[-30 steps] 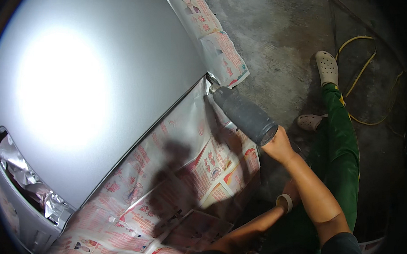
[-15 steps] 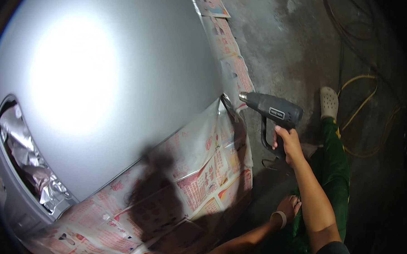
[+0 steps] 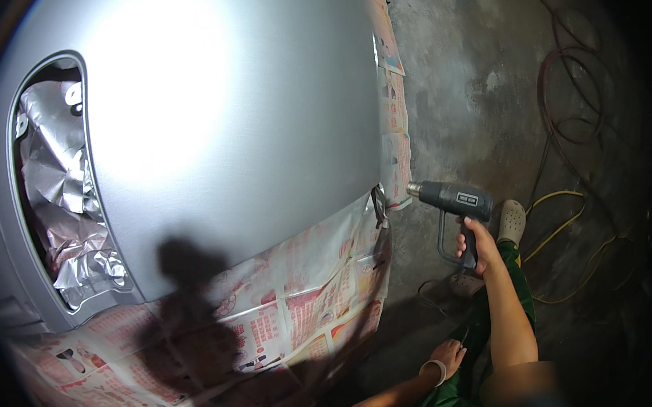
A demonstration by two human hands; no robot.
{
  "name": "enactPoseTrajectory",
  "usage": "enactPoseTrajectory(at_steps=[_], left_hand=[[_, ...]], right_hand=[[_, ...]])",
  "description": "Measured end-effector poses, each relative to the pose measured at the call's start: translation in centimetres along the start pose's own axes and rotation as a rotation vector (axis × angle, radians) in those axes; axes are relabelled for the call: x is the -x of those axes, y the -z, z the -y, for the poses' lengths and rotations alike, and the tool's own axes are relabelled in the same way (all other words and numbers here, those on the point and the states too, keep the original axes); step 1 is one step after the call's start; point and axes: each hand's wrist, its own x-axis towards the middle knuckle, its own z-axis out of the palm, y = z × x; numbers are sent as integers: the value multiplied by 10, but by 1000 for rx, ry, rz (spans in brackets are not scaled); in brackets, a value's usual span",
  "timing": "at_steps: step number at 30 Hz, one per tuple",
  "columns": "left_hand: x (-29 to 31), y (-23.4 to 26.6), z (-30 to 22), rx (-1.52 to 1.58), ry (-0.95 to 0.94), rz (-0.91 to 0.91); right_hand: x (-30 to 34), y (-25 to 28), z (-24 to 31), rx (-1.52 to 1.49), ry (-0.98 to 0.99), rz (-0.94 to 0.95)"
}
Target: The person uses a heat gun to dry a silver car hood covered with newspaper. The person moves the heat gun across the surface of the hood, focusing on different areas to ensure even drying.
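Dark-grey heat gun (image 3: 453,199) with a bare-metal nozzle (image 3: 414,190) is in the right hand (image 3: 482,248), fingers wrapped round the handle. Relative to 1.0 s ago, the nozzle no longer overlaps the corner of the smooth silver-grey panel (image 3: 293,122); it now sits beside the edge of the red-printed paper sheets (image 3: 397,166), gun seen side-on. Left hand (image 3: 447,353) lies by the green trousers (image 3: 448,402), fingers loosely extended.

At ten o'clock the panel (image 3: 285,129) is silver-grey, glaring white in one patch; at seven, pale paper (image 3: 263,310) carries red print. Toward three o'clock come a dark grey heat gun (image 3: 446,197) with silver nozzle (image 3: 414,188), a hole-dotted cream clog (image 3: 513,221) and a yellow cord (image 3: 565,192); trousers (image 3: 474,388) at five are green.
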Motion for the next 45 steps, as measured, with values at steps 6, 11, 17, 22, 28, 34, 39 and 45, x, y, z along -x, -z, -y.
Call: enactPoseTrajectory(at_steps=[6,11,17,22,28,34,39,45], left_hand=[[-2,12,-6,13,47,-45],[-8,19,-18,15,85,-67],[-10,33,-40,142,170,2],[-7,52,-67,244,162,2],[-9,57,-92,356,162,44],[-6,72,-114,391,87,5],[-2,83,-115,357,-10,-88],[2,84,-115,298,-121,-86]], right_hand=[[-15,-48,81,56,181,-37],[8,-76,119,86,220,-27],[38,-58,114,364,23,9],[76,-71,118,401,-125,17],[91,-115,160,379,64,11],[111,-156,196,289,242,-7],[151,-143,192,526,79,191],[201,-160,196,691,-127,381]])
